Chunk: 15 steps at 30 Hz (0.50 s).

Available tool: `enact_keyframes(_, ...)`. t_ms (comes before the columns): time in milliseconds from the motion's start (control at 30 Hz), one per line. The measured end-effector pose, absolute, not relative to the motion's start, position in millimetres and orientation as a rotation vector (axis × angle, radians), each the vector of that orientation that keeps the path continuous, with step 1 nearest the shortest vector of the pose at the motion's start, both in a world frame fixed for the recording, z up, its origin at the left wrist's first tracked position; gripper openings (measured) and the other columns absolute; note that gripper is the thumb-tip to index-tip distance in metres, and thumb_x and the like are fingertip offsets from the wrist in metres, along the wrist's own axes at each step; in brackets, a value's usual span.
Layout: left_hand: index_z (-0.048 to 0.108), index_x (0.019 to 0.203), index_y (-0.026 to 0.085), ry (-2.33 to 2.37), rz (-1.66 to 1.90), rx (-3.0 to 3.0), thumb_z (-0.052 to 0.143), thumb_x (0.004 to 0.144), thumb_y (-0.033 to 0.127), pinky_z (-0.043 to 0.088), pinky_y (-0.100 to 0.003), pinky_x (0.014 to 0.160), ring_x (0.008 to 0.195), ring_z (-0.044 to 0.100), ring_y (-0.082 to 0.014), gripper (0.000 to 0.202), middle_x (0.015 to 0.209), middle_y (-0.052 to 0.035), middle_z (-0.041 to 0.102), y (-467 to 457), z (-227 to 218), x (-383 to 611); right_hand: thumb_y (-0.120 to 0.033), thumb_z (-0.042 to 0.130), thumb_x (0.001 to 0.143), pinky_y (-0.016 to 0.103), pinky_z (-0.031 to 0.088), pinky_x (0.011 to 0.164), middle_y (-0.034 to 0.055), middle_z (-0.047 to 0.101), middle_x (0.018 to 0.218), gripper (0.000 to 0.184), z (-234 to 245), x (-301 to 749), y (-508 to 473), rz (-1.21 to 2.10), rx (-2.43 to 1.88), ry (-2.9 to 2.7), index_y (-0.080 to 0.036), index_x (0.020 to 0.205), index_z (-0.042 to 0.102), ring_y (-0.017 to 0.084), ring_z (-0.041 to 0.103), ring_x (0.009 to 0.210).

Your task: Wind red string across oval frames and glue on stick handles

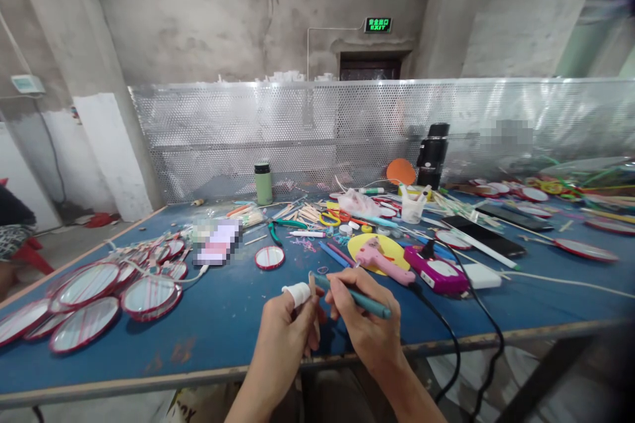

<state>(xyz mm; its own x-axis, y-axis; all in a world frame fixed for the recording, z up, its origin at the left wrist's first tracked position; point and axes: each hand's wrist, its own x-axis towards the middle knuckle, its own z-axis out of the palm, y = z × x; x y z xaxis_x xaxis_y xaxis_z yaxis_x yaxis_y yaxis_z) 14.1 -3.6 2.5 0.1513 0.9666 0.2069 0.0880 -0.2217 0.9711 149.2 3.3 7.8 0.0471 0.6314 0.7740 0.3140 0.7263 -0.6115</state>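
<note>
My left hand (288, 327), with a white wrap on the thumb tip, holds a thin wooden stick (312, 285) upright near the table's front edge. My right hand (364, 314) grips a teal pen-like tool (364, 301), its tip pointing at the stick's top. The two hands touch each other above the blue table (223, 317). Just behind them a pink glue gun (380, 259) lies on a yellow disc (391, 248).
Several red-rimmed round mirrors (149, 294) lie at the left, and a single one (270, 257) in the middle. A magenta-and-white device (439, 275) with black cables, a phone (483, 236), a green bottle (263, 183), scattered sticks and scissors crowd the back. A perforated metal screen (322, 132) borders the table's far side.
</note>
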Motion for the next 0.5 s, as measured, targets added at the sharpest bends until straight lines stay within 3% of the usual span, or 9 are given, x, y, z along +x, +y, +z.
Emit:
enact_keyframes(233, 0.054, 0.064, 0.017, 1.084, 1.215, 1.486, 0.053, 0.082, 0.060, 0.029, -0.018, 0.038, 0.035, 0.041, -0.0083, 0.046, 0.041, 0.0021, 0.050, -3.9, 2.7, 15.3, -0.024, 0.054, 0.092, 0.020, 0.047, 0.050, -0.0006, 0.062, 0.063, 0.017, 9.4, 149.0, 1.8, 0.290, -0.793, -1.588, -0.019, 0.078, 0.063, 0.010, 0.058, 0.051)
enact_keyframes(500, 0.059, 0.070, 0.016, 1.119, 1.204, 1.493, 0.051, 0.083, 0.063, 0.031, -0.019, 0.037, 0.035, 0.042, -0.0094, 0.049, 0.041, 0.0018, 0.050, -2.9, -0.1, 14.5, -0.024, 0.055, 0.092, 0.019, 0.045, 0.047, -0.0014, 0.062, 0.062, 0.018, 8.8, 149.7, 1.4, 0.276, -0.820, -1.557, -0.018, 0.077, 0.063, 0.009, 0.055, 0.048)
